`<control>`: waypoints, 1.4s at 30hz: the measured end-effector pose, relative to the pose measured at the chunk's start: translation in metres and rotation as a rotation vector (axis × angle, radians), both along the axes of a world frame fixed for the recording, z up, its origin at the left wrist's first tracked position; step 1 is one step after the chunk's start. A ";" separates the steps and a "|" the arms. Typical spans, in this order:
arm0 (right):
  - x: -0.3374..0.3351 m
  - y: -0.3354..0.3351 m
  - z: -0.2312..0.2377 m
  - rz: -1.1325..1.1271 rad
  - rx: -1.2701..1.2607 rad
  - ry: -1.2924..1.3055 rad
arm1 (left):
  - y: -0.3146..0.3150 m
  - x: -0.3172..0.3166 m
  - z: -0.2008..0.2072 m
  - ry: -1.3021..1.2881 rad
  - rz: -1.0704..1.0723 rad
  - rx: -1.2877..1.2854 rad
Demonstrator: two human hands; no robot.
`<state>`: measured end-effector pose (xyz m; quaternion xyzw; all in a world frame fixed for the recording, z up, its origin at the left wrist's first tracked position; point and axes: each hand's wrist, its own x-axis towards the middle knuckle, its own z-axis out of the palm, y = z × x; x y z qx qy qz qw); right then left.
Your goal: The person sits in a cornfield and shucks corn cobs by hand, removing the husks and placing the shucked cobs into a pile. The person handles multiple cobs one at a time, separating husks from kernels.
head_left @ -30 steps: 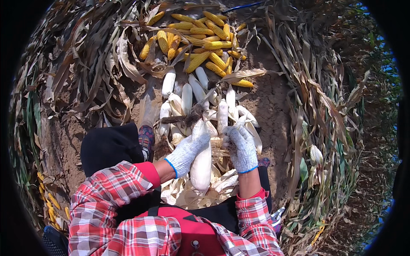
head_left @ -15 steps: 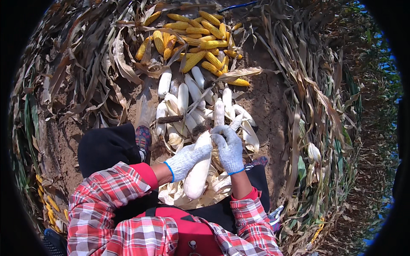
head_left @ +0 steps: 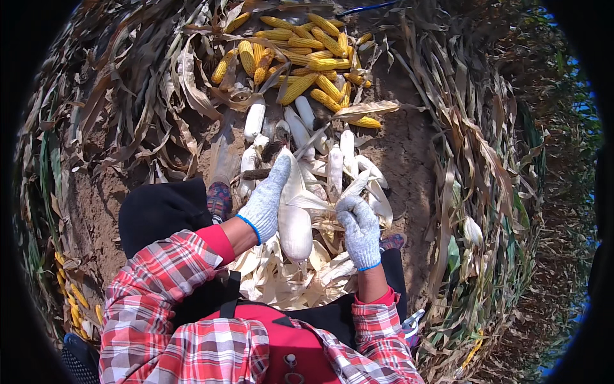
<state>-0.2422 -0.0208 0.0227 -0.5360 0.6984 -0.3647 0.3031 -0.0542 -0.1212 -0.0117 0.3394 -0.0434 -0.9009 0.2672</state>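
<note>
Right hand drawn outward, apparently pinching husk; left hand holds ear.

My gloves are white with blue edges, my sleeves red-and-white plaid. Beyond the creamy white ear, the cobs glow yellow.

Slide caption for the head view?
Gloved left hand grips a corn ear, right hand pinches its loose pale husk; yellow cobs beyond.
</note>
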 end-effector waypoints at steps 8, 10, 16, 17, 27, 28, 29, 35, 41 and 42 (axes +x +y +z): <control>0.020 -0.015 0.005 -0.130 -0.120 -0.918 | 0.022 -0.016 -0.015 -0.137 -0.202 -0.096; 0.031 -0.014 0.016 -0.121 -0.074 -0.969 | 0.023 -0.020 -0.023 -0.008 -0.201 -0.095; 0.015 0.012 0.021 0.001 0.311 -0.832 | -0.016 -0.017 -0.030 -0.466 0.128 -0.236; 0.008 0.020 0.018 0.079 0.460 -0.875 | -0.032 -0.011 -0.026 -0.411 0.179 -0.244; 0.003 0.020 -0.032 0.118 0.353 -0.160 | -0.009 -0.021 -0.026 -0.297 0.058 -0.286; 0.010 0.018 -0.031 0.172 0.412 -0.203 | -0.003 -0.023 -0.027 -0.259 0.040 -0.322; 0.023 0.019 -0.026 0.124 0.393 -0.336 | 0.000 -0.025 -0.029 -0.248 0.017 -0.337; 0.039 0.018 -0.031 -0.147 0.418 -0.815 | 0.009 -0.023 -0.032 -0.252 -0.038 -0.390; 0.023 0.022 -0.051 -0.138 0.386 -0.877 | 0.008 -0.021 -0.039 -0.457 -0.058 -0.504; 0.026 0.023 -0.052 -0.169 0.311 -0.953 | 0.007 -0.020 -0.039 -0.502 -0.070 -0.516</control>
